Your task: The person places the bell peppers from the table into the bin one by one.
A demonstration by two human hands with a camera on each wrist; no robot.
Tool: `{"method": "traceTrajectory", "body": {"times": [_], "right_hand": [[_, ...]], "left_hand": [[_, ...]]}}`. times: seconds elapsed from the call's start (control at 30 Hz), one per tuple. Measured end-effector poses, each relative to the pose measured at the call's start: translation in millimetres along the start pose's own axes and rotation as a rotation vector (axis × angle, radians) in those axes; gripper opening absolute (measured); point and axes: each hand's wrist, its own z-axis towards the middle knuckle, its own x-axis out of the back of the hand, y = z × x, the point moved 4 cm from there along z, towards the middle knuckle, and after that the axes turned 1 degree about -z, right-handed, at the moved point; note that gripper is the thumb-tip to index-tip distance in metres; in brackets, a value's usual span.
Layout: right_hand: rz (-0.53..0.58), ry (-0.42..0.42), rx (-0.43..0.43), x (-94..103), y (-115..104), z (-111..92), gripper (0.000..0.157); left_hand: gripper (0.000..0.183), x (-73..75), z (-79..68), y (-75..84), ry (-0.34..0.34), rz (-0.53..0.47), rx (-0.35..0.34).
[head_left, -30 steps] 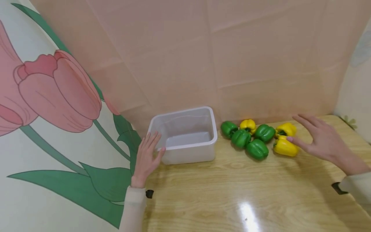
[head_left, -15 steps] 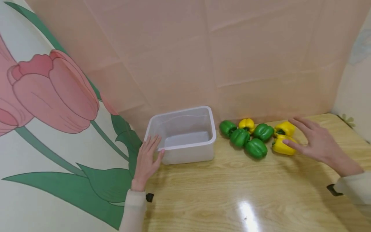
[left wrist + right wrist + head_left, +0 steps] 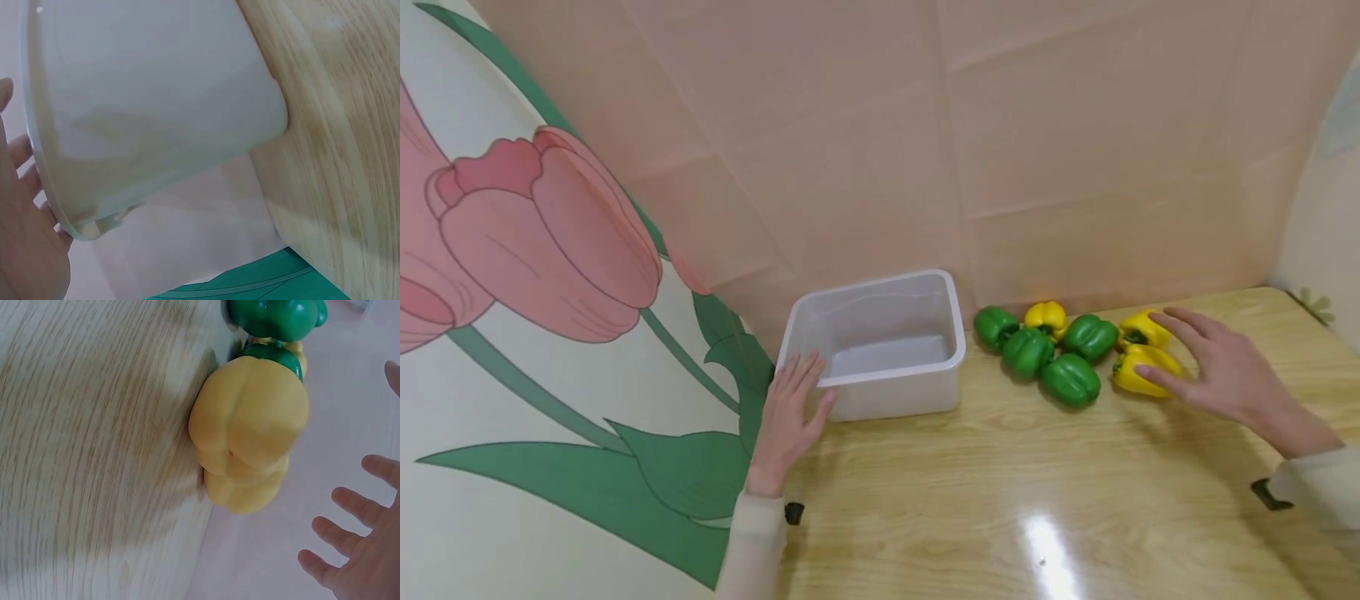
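My left hand (image 3: 790,417) lies with straight fingers over the near left corner of a light grey plastic tub (image 3: 895,392). In the left wrist view those fingers reach along the tub's rim (image 3: 39,144). On the right, my right hand (image 3: 1225,371) hovers with spread fingers above the nearer yellow bell pepper (image 3: 1142,372). Another yellow bell pepper (image 3: 1142,328) sits just behind it, near the fingertips. The right wrist view shows the fingers apart from the yellow pepper (image 3: 250,419), with nothing in the grasp.
Several green bell peppers (image 3: 1071,381) and one yellow bell pepper (image 3: 1047,317) cluster between the tub and my right hand. All lie on a wood-grain table (image 3: 925,500). A pinkish sheet (image 3: 850,167) hangs behind, and a tulip-painted wall (image 3: 550,233) borders the left.
My right hand has moved slightly left and lower over the yellow peppers. My left hand has settled a little further over the tub's rim. The tub and peppers stay where they were.
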Motion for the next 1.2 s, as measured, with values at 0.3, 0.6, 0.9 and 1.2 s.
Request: {"method": "traceTrajectory", "body": {"times": [0.3, 0.6, 0.9, 1.2], "right_hand": [[0.001, -0.024, -0.022, -4.0, -1, -5, 0.092], [0.007, -0.014, -0.004, -13.7, 3, -8, 0.093], [0.019, -0.020, 0.010, -23.2, -3, -5, 0.088], [-0.017, 0.012, 0.040, -31.6, -1, -5, 0.087]], "left_hand": [[0.053, 0.1, -2.4, 0.0, 0.063, 0.030, -0.060], [0.047, 1.2, -1.9, -2.7, 0.108, 0.038, -0.100], [0.045, -1.5, -10.1, -9.7, 0.143, 0.032, -0.088], [0.043, -5.9, -6.4, -13.0, 0.163, 0.005, -0.094]]}}
